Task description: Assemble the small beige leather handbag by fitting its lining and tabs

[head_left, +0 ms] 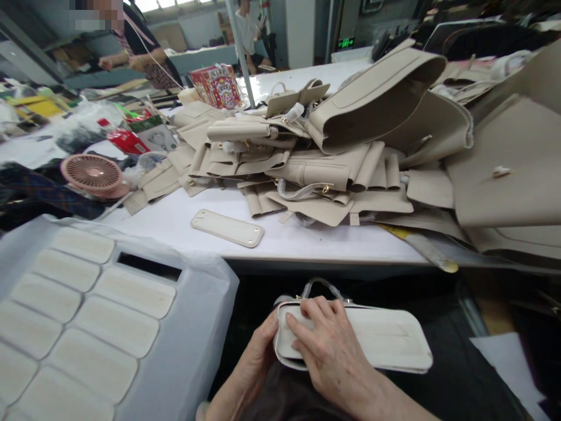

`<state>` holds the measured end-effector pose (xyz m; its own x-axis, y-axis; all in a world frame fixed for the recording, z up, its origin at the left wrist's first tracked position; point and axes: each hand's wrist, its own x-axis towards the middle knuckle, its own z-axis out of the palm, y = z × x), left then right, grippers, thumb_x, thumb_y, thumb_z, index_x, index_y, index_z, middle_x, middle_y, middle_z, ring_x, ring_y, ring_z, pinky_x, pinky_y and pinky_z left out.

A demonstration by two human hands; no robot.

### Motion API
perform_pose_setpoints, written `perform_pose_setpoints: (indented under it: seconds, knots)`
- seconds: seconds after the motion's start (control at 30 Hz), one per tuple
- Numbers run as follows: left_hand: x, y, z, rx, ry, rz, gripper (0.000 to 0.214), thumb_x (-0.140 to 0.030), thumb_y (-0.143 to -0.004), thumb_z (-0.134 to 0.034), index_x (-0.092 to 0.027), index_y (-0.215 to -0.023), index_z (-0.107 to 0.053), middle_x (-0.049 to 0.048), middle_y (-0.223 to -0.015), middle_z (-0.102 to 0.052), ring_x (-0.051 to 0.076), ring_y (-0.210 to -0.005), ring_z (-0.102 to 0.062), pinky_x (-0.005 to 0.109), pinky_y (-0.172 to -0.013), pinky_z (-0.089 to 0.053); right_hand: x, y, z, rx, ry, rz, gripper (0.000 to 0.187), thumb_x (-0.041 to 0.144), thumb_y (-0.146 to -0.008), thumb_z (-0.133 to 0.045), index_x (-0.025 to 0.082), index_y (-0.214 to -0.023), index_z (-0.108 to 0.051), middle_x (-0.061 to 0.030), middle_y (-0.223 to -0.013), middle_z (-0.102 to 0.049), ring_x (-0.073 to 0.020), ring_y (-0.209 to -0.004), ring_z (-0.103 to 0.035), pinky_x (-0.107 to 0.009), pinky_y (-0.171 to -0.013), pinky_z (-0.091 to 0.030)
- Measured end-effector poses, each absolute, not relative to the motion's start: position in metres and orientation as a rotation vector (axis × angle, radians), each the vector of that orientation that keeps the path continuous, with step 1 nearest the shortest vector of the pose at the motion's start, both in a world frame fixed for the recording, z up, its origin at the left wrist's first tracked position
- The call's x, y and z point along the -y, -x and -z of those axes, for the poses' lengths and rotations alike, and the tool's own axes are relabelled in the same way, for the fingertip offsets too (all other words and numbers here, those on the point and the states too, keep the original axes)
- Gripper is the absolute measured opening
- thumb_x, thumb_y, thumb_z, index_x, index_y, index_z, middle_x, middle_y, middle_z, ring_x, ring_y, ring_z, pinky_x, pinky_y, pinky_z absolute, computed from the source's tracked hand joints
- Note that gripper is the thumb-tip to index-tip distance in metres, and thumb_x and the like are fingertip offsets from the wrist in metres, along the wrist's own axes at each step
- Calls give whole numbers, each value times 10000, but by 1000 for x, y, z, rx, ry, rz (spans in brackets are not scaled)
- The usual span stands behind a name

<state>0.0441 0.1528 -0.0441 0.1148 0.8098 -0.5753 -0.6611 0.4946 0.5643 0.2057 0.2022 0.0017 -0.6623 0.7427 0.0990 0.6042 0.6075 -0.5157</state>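
Two hands on one cream bag (385, 339), low in the head view, below the near edge of the surface (175, 219), over the person's dark lap. Bag lies with its flat oblong base turned up, long side running left to right. Left hand (256, 351) curled around the bag's left end, fingers wrapped under, closed on it. Right hand (326, 345) lies flat on the upturned base near that same end, fingers loosely spread, pressing rather than gripping. Plastic-wrapped handle (322, 285) pokes up behind the bag, just past the right fingertips.

On the surface: a single oblong base panel (227, 227) lies alone near the front edge, well apart from the bag. Behind it a big pile of beige bag pieces (333, 158), stacked loosely, spreading to the right edge. Pink fan (91, 173) at the left, face up. Red printed box (217, 85) further back.

Near left: tray of cream panels (87, 316) in rows under a thin translucent sheet, one slot dark. Another person (140, 47) stands at the far left, hands busy at another bench.
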Motion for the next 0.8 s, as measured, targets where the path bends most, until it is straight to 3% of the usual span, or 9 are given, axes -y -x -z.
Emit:
perform_pose_setpoints:
  seconds: [0.33,0.53,0.67,0.8]
  knots:
    - [-157,-49,35,-1025,-213,-1080,435,-419,-930,-566,-115,-1229,-653,134,-1186,-695,315,-1169,-602,451,-1109,-383,-199,-204,2,2460,1084,-713,256,200,-912,-615,243,-1163,-588,-61,-1105,-567,-252,-1007,-465,-433,-832,-289]
    - [-155,-46,43,-1089,-374,-1103,471,-399,-936,-561,-161,-1341,-589,108,-1355,-619,322,-1291,-528,479,-1157,-341,-202,-206,2,2437,1081,-733,291,218,-925,-595,251,-1214,-576,-75,-1153,-564,-265,-1048,-459,-445,-852,-287]
    - [-152,-44,60,-1273,-484,-1130,493,-412,-919,-600,-230,-1375,-563,56,-1452,-548,272,-1401,-416,424,-1218,-252,-204,-207,7,2416,1070,-755,301,229,-927,-587,255,-1227,-573,-69,-1128,-571,-261,-1028,-465,-442,-841,-285]
    - [-155,-43,68,-1346,-583,-1118,484,-454,-925,-575,-231,-1355,-579,75,-1447,-550,285,-1368,-458,422,-1185,-316,-206,-208,9,2419,1069,-759,313,238,-933,-583,252,-1245,-569,-74,-1144,-573,-264,-1041,-466,-445,-848,-286]
